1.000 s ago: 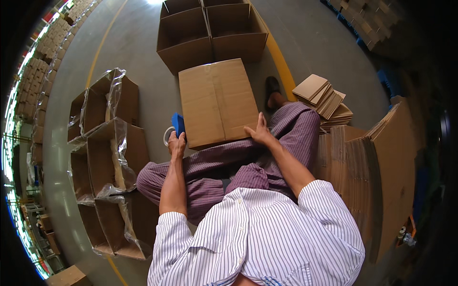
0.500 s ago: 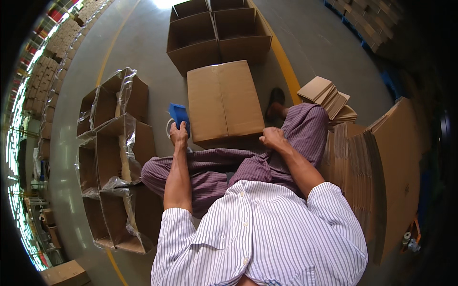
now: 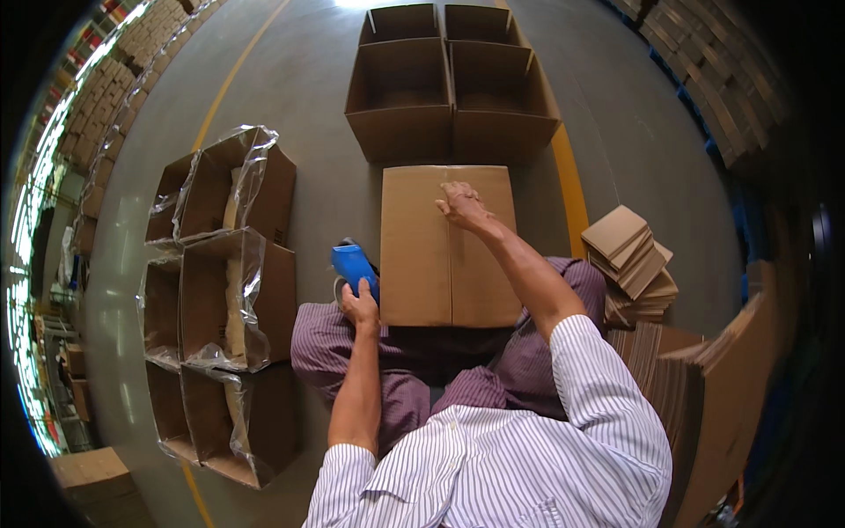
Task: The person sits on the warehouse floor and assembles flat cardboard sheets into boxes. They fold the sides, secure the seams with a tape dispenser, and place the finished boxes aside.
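In front of me a closed cardboard box (image 3: 414, 255) rests between my legs, its centre seam running away from me. My left hand (image 3: 361, 310) is wrapped round a blue tape dispenser (image 3: 354, 262), beside the box's left edge. A pale ring, which looks like a tape roll, shows at the dispenser's left side. Over the far half of the box top, my right hand (image 3: 465, 206) lies at the seam. Its fingers are loosely bent with the thumb apart, and nothing shows in them.
Open boxes (image 3: 400, 132) stand beyond the closed one. To my left are open boxes with clear plastic liners (image 3: 251, 299). Folded cardboard pieces (image 3: 620, 238) lie stacked on the right, near upright flat cardboard sheets (image 3: 713, 396). Loaded pallets (image 3: 713, 70) stand at the far right.
My right hand has gone from the box's near right corner to the far part of its top seam. The left hand still holds the tape dispenser. My view has shifted.
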A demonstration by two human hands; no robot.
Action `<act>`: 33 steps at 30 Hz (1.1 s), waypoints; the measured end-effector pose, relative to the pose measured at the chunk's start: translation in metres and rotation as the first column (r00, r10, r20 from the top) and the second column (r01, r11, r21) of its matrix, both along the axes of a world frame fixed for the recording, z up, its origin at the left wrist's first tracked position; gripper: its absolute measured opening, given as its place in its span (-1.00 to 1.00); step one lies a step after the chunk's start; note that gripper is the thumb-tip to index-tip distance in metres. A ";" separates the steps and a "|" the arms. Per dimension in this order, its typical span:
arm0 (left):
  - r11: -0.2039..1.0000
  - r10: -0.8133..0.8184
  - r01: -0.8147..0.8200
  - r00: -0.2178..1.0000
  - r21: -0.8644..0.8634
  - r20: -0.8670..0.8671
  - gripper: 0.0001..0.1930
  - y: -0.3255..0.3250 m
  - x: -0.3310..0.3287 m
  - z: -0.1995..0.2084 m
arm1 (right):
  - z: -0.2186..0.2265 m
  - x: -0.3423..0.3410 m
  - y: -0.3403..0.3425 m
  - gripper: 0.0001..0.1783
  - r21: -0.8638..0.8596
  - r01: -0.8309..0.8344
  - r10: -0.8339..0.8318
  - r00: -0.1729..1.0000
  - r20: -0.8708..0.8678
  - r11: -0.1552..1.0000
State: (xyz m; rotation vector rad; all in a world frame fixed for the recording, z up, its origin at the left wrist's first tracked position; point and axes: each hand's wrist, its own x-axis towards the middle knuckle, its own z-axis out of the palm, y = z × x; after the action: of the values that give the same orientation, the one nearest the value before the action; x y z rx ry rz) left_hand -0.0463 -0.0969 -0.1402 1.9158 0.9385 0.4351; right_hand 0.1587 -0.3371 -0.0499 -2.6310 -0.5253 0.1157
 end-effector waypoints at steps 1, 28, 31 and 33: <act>0.998 -0.041 0.044 0.996 0.042 -0.078 -0.49 -0.013 0.000 0.006 | -0.015 0.018 0.007 -0.53 0.017 -0.018 0.017 0.999 0.051 1.000; 0.955 0.149 -0.079 0.961 0.286 -0.232 -0.47 -0.048 0.000 0.016 | -0.057 -0.024 0.120 -0.60 0.044 -0.115 0.102 0.967 0.233 0.992; 0.956 0.161 -0.093 0.959 0.279 -0.231 -0.49 -0.058 0.004 0.027 | -0.052 -0.030 0.113 -0.61 0.061 -0.127 0.107 0.959 0.263 0.990; 0.940 0.133 -0.080 0.981 0.333 -0.140 -0.52 -0.059 0.005 0.026 | -0.048 -0.030 0.108 -0.63 0.069 -0.136 0.110 0.950 0.292 0.988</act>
State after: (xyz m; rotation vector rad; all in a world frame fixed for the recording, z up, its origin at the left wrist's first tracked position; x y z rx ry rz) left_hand -0.0411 -0.1559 -0.1138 2.2325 1.1364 0.5326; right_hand 0.1292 -0.2291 -0.0977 -2.5401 -0.7745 -0.2515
